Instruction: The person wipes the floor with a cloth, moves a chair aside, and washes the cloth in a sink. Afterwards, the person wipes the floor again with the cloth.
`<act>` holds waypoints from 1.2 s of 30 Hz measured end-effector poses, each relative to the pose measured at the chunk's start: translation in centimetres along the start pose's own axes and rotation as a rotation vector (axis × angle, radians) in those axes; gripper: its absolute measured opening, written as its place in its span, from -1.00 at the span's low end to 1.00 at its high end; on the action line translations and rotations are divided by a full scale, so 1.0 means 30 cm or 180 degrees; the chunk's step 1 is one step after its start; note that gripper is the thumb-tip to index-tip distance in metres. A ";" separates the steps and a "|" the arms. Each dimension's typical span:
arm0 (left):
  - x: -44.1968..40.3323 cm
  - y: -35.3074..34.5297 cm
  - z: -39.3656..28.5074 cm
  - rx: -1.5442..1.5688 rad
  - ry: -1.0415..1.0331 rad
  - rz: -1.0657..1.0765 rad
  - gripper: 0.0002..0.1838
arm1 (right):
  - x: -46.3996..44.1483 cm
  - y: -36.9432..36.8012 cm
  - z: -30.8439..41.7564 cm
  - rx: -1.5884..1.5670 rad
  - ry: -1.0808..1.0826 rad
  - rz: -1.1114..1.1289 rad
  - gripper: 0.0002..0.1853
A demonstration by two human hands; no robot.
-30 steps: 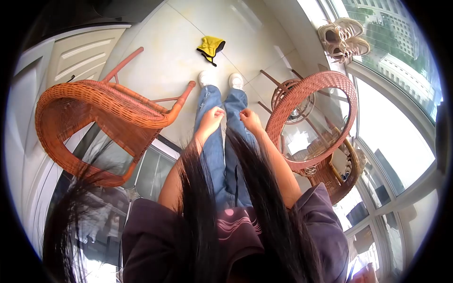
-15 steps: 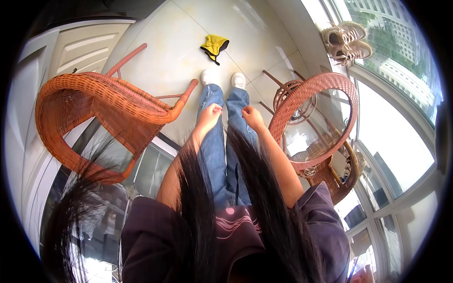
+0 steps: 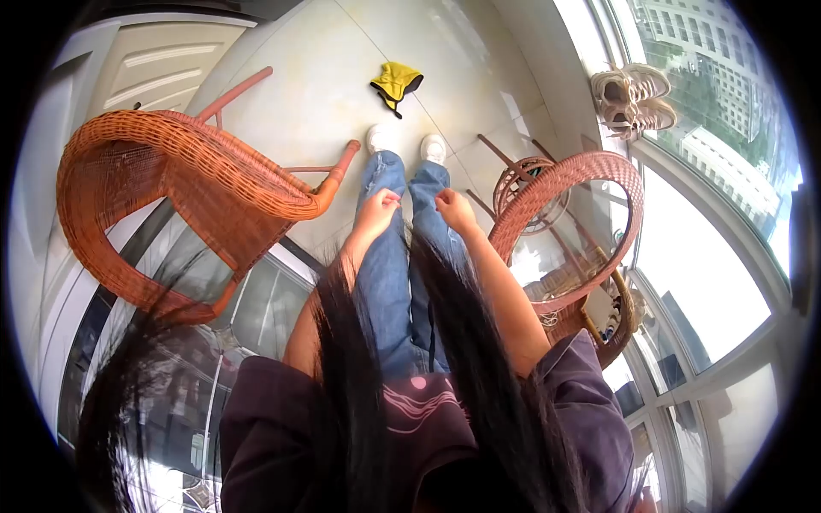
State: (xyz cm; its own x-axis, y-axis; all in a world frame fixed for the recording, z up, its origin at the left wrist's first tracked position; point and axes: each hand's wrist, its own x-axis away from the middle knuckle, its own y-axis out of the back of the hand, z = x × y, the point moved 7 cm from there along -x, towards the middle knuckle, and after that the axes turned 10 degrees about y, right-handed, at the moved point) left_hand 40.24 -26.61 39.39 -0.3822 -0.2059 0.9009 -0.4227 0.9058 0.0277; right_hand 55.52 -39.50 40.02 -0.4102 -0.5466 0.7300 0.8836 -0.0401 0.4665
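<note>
Here we are, left hand (image 3: 379,211) and right hand (image 3: 455,209) curled narrow, nothing visible in either. The yellow cloth (image 3: 397,81) lies crumpled on the floor (image 3: 321,81), just beyond our white shoes (image 3: 433,149); a careless step could catch its dark strap and slide it, perhaps tripping us beside the wicker chair (image 3: 224,175)!

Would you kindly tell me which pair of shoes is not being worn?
The beige laced pair beside the window; the white pair is being worn.
</note>
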 end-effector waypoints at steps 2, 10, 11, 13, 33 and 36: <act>-0.005 0.006 0.013 0.0197 -0.0042 0.0030 -0.82 | -0.005 0.001 0.001 0.0012 -0.0024 -0.0026 -0.75; -0.009 0.027 -0.015 0.0113 -0.0017 -0.0172 -0.82 | -0.046 0.019 0.040 0.0146 0.0037 0.0011 -0.73; -0.010 0.027 -0.022 0.0025 0.0015 -0.0130 -0.80 | -0.053 0.026 0.046 0.0152 0.0038 0.0023 -0.73; -0.016 0.030 -0.027 0.0016 0.0000 -0.0152 -0.80 | -0.057 0.011 0.038 0.0035 -0.0235 0.0444 -0.66; -0.024 0.038 -0.009 -0.0072 0.0016 -0.0184 -0.77 | -0.049 0.039 0.047 0.0033 -0.0322 0.0461 -0.68; -0.023 0.040 -0.011 -0.0100 0.0037 -0.0198 -0.77 | -0.048 0.041 0.052 0.0048 -0.0322 0.0479 -0.68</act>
State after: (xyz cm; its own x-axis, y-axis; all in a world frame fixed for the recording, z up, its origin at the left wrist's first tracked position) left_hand 40.26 -25.25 38.95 -0.3463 -0.2579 0.9020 -0.4194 0.9026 0.0971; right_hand 56.83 -37.47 40.33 -0.2948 -0.4585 0.8384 0.9336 0.0490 0.3550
